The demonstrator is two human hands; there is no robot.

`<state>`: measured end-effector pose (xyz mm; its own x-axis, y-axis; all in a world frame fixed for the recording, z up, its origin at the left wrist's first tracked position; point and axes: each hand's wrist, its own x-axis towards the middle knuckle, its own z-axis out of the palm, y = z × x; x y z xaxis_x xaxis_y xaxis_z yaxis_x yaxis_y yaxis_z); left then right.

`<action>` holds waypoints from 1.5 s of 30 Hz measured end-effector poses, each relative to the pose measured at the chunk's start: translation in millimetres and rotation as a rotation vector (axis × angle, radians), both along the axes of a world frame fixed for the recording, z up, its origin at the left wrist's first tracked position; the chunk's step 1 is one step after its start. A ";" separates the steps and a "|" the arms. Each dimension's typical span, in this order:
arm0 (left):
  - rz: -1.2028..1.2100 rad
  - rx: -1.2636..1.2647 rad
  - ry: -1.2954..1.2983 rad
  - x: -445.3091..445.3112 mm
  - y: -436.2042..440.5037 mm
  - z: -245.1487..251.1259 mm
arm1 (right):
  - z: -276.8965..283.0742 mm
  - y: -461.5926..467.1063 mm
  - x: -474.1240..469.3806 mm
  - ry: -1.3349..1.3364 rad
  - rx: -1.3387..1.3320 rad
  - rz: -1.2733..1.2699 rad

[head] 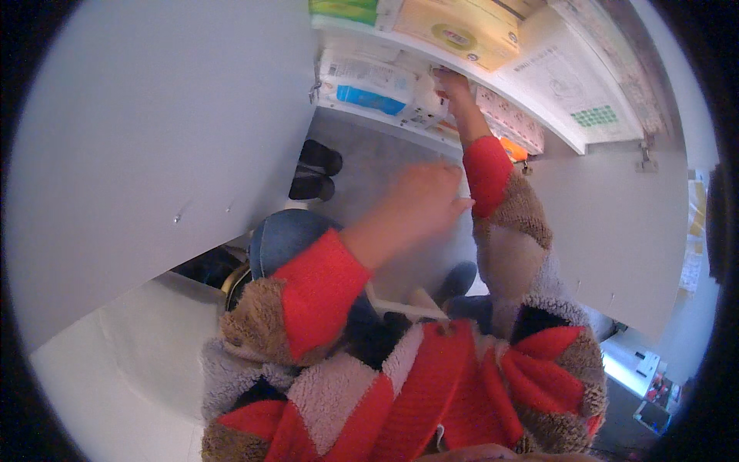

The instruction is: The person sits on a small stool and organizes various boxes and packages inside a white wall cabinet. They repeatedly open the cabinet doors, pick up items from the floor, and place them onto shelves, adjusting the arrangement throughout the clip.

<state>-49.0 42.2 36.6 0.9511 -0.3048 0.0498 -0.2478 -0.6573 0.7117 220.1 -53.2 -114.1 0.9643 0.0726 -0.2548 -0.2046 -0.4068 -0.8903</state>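
My right hand (452,84) reaches into the lower compartment of a white cabinet, just under the shelf board (424,56). It is at a whitish item (428,95) there; its fingers are partly hidden, and I cannot tell whether they grip anything. To its left lies a white package with a blue panel (369,99). On its other side are pink patterned boxes (508,118) and an orange item (512,149). My left hand (430,187) is blurred in front of the cabinet, above the grey floor, with its fingers seemingly curled. No object is visible in it.
Cabinet doors stand open at left (156,144) and right (618,225). The shelf above holds a yellow box (459,32), a white box with green marks (568,86) and a green package (343,10). Black shoes (314,170) show beside the left door.
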 end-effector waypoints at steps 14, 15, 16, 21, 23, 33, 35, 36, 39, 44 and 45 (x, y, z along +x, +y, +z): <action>0.014 0.299 0.135 18.9 11.4 -36.8 | 142.7 -215.2 -309.9 -0.114 -0.046 0.647; 0.004 0.332 0.166 19.6 12.8 -42.5 | 164.7 -242.9 -332.7 -0.123 -0.022 0.621; -0.016 0.356 0.178 21.0 14.2 -47.9 | 183.6 -271.5 -351.4 -0.052 0.068 0.563; -0.096 0.438 0.215 28.6 20.9 -79.4 | 196.1 -422.0 -450.8 0.049 0.432 -0.023; -0.092 0.438 0.281 29.1 26.5 -96.6 | 149.9 -479.1 -477.6 -0.107 0.352 -0.373; 0.033 0.537 0.484 6.1 85.7 -144.6 | -139.6 -617.8 -581.1 0.505 -0.451 -1.275; 0.074 0.533 0.495 -2.5 85.4 -140.7 | -147.8 -625.1 -589.8 0.414 -0.869 -1.290; 0.075 0.526 0.465 -7.0 84.0 -138.3 | -144.8 -632.7 -591.2 0.263 -1.015 -1.245; 0.038 0.630 0.398 -13.5 73.8 -136.3 | -123.6 -665.1 -584.0 0.091 -1.286 -1.031; 0.039 0.627 0.470 -22.0 60.5 -139.2 | -119.8 -688.1 -557.3 0.517 -1.075 -0.857; 0.061 0.622 0.516 -23.1 58.9 -139.6 | -126.3 -688.0 -555.0 0.524 -1.050 -0.858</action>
<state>-72.0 101.1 -103.0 0.8239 -0.0791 -0.5612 0.0608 -0.9722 0.2262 -335.0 -741.3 -240.4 0.3960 -0.9049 -0.1563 -0.9169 -0.3989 -0.0136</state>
